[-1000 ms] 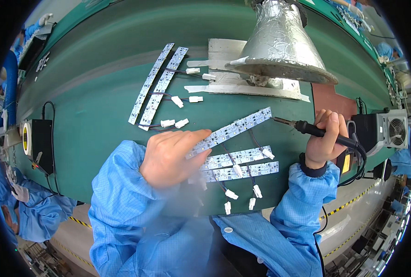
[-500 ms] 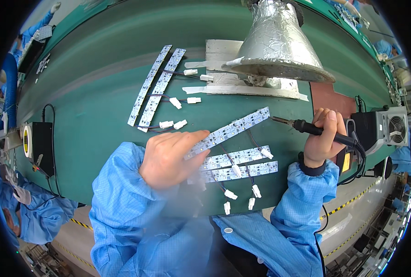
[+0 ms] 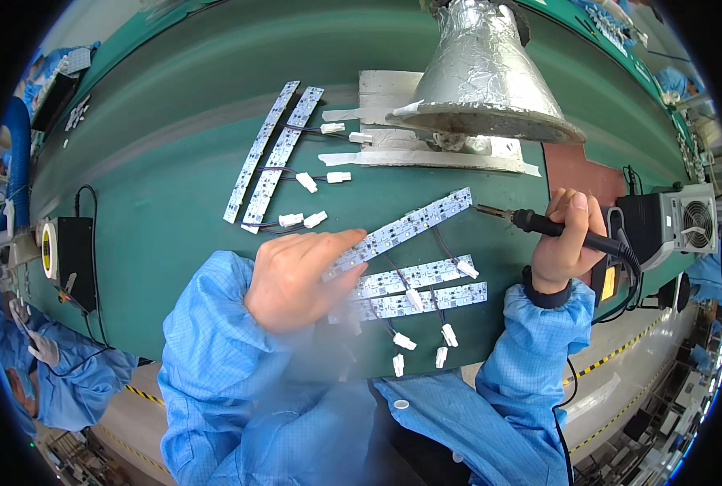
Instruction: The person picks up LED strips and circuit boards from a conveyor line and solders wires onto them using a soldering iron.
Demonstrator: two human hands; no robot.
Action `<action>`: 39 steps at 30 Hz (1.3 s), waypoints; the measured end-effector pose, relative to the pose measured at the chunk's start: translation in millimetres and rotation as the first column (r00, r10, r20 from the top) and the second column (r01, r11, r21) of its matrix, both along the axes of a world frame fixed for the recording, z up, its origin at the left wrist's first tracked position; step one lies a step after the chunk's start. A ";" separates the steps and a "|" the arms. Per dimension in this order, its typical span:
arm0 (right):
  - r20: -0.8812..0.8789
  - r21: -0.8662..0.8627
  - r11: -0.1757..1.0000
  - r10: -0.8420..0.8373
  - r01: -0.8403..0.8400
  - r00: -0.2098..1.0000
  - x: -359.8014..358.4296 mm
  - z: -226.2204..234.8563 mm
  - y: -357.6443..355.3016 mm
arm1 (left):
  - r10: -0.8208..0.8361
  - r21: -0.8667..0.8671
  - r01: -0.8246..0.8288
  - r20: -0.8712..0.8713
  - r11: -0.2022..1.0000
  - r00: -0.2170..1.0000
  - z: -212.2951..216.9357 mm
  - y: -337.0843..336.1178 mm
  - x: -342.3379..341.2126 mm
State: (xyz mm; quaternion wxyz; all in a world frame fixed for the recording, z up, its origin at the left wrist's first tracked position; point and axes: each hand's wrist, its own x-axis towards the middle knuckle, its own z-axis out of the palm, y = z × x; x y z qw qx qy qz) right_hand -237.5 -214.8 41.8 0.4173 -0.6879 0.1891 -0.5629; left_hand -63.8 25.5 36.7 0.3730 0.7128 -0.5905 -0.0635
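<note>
My left hand (image 3: 300, 271) pinches one end of a narrow white LED circuit board (image 3: 414, 228) between thumb and fingers. This board slants up to the right, with thin wires and white plugs hanging from it. A soldering iron (image 3: 559, 229) with a black handle is gripped in my right hand (image 3: 572, 247). Its metal tip lies at the board's far right end; whether they touch I cannot tell. Below are two similar boards, an upper board (image 3: 426, 274) and a lower board (image 3: 434, 303), partly covered by my left hand and a blurred patch.
Two wired LED boards (image 3: 286, 154) lie at the back left of the green bench (image 3: 158, 186). A foil-covered hood (image 3: 491, 73) stands at the back. Boxed equipment (image 3: 673, 223) is on the right, a black box (image 3: 71, 251) on the left. A co-worker's gloved hand (image 3: 45, 348) shows far left.
My hands, the board and the soldering iron hold almost the same places. At the far left, the co-worker's gloved hands have shifted slightly.
</note>
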 end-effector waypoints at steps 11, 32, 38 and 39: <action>-0.007 0.010 1.000 -0.010 0.010 1.000 -0.5 0.3 0.3 | 0.010 0.029 -0.010 -0.002 1.000 1.000 0.3 1.1 -0.2; 0.287 0.107 0.991 -0.106 0.078 0.952 -6.7 7.8 -18.9 | 0.386 -0.073 -0.389 -0.062 0.918 0.921 34.6 27.0 49.5; 0.282 0.114 0.993 -0.073 0.043 0.957 -7.7 6.3 -19.3 | 0.620 -0.241 -0.643 -0.171 0.727 0.766 24.0 26.2 71.6; 0.278 0.118 0.992 -0.074 0.043 0.958 -7.3 6.5 -18.6 | 0.658 -0.223 -0.651 -0.055 0.725 0.751 19.5 26.1 75.7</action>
